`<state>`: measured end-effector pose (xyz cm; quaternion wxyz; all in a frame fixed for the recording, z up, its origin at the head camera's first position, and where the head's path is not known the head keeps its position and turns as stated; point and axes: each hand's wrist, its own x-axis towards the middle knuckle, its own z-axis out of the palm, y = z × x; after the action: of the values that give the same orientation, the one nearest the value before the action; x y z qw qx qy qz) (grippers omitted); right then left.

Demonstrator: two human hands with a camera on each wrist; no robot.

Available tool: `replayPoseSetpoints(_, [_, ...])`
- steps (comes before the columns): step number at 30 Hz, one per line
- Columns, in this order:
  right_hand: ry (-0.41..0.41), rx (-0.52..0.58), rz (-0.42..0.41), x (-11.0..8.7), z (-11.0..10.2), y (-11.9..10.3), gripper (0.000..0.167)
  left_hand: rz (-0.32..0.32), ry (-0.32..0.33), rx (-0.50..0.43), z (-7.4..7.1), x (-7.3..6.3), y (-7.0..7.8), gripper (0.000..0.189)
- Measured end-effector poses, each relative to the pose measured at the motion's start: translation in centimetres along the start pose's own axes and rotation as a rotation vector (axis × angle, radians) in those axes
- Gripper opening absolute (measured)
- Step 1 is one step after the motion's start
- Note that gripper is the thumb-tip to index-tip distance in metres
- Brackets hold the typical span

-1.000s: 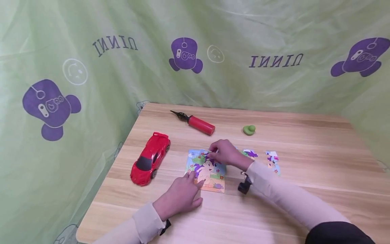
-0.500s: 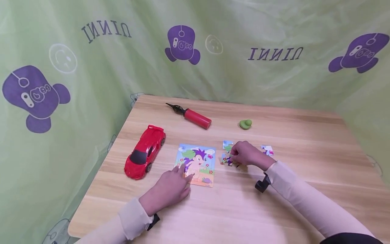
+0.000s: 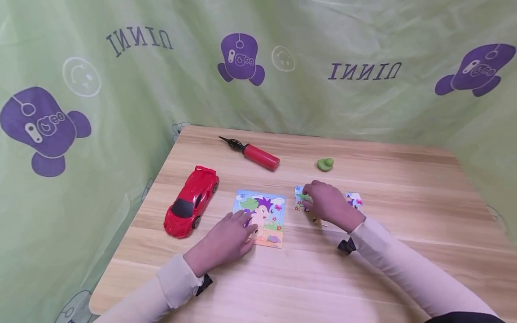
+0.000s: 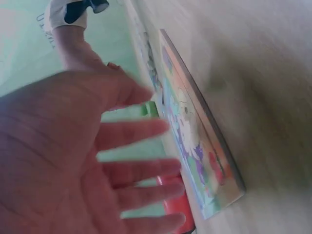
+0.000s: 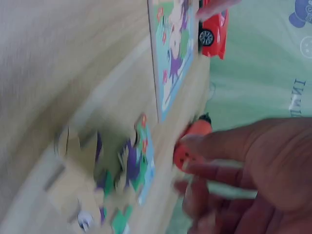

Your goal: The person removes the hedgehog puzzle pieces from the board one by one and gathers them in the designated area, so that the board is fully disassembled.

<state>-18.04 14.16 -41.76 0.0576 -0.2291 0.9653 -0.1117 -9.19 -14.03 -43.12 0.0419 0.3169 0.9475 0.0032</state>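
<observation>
A hedgehog picture puzzle (image 3: 264,220) lies flat on the table in front of my left hand (image 3: 222,240). That hand hovers at the puzzle's lower left edge; in the left wrist view its blurred fingers (image 4: 146,165) are spread and hold nothing. Right of it, my right hand (image 3: 331,204) is over a group of loose puzzle pieces (image 3: 300,202), partly hiding them. The right wrist view shows printed pieces (image 5: 141,161) and bare-backed ones (image 5: 73,151). The right fingers are loosely bent above them, with nothing visible between them.
A red toy car (image 3: 191,202) stands left of the puzzle. Behind it lies a red hand pump (image 3: 260,157) with a black nozzle. A small green duck-shaped toy (image 3: 325,164) sits beyond the pieces. A green printed curtain (image 3: 181,89) surrounds the table (image 3: 404,179).
My right hand has gone from the puzzle's top right to the loose pieces. The nearer pieces now lie closer to the far ones. My left fingers have shifted slightly.
</observation>
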Motion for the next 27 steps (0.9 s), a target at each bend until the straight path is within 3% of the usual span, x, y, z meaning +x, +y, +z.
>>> replayPoseSetpoints(4, [-0.024, 0.093, -0.155, -0.2, 1.4, -1.7, 0.017, 0.031, -0.105, -0.086, 0.6, -0.2, -0.2, 0.047])
replayPoseSetpoints(7, [-0.063, 0.122, -0.219, -0.5, 2.8, -3.1, 0.023, 0.037, -0.118, -0.111, 1.0, -0.4, -0.3, 0.049])
replayPoseSetpoints(12, [-0.068, 0.067, -0.276, -0.9, 4.4, -5.4, 0.036, 0.045, -0.122, -0.124, 1.4, -0.6, -0.5, 0.051])
replayPoseSetpoints(17, [-0.059, 0.078, -0.226, -0.9, 4.9, -6.6, 0.034, 0.062, -0.125, -0.115, 1.4, -0.4, -0.5, 0.057])
replayPoseSetpoints(27, [-0.204, 0.352, -0.045, 0.7, 4.4, -6.8, 0.027, 0.06, -0.144, -0.064, 1.1, -0.2, -0.1, 0.065])
